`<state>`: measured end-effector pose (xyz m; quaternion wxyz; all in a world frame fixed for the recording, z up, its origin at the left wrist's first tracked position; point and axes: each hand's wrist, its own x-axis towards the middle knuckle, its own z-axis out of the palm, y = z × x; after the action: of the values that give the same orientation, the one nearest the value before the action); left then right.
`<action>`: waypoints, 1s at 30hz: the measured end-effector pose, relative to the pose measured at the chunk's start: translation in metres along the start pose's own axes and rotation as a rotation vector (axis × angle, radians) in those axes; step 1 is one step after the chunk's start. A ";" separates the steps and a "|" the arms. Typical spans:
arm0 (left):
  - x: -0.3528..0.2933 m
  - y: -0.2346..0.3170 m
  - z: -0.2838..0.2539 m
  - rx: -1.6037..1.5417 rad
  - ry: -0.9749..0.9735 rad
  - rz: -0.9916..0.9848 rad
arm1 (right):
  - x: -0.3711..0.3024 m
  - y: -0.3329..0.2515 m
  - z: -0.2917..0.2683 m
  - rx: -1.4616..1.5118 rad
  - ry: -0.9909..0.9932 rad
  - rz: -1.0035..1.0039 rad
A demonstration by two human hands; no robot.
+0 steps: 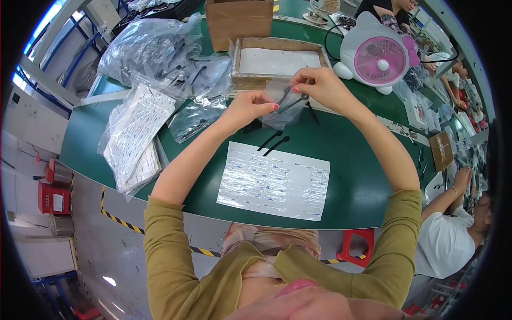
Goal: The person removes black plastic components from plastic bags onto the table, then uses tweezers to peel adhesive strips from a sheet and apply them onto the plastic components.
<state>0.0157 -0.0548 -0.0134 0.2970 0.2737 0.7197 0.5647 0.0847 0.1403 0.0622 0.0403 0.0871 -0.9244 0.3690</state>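
A small clear plastic bag (291,116) hangs between my hands above the table. My left hand (249,110) pinches its left side between thumb and fingers. My right hand (323,92) is closed at its upper right edge, close to slim black pieces (294,103) with rounded ends. Whether each of these pieces lies inside the bag or in front of it, I cannot tell. Below the hands, two similar black strips (273,143) lie by the top edge of a white sheet (273,181) bearing rows of small shiny pieces with blue marks.
A shallow cardboard box (244,82) and a taller carton (238,26) stand beyond my hands. Plastic bags (152,50) and stacked sheets (137,136) fill the left side. A pink-and-white fan (380,61) stands at the back right. A co-worker in white (445,240) sits to the right.
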 end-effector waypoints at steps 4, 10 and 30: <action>0.005 0.003 0.009 0.079 0.046 0.219 | -0.004 0.016 -0.002 0.098 0.029 -0.065; -0.003 0.013 0.002 -0.029 0.117 0.212 | 0.006 0.011 0.008 -0.060 0.072 -0.220; 0.003 0.016 0.013 -0.102 0.229 0.296 | -0.010 0.014 0.016 0.048 0.287 -0.252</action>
<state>0.0243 -0.0406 -0.0002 0.1404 0.2953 0.6711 0.6653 0.0917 0.1402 0.0394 0.2156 0.1493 -0.8820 0.3915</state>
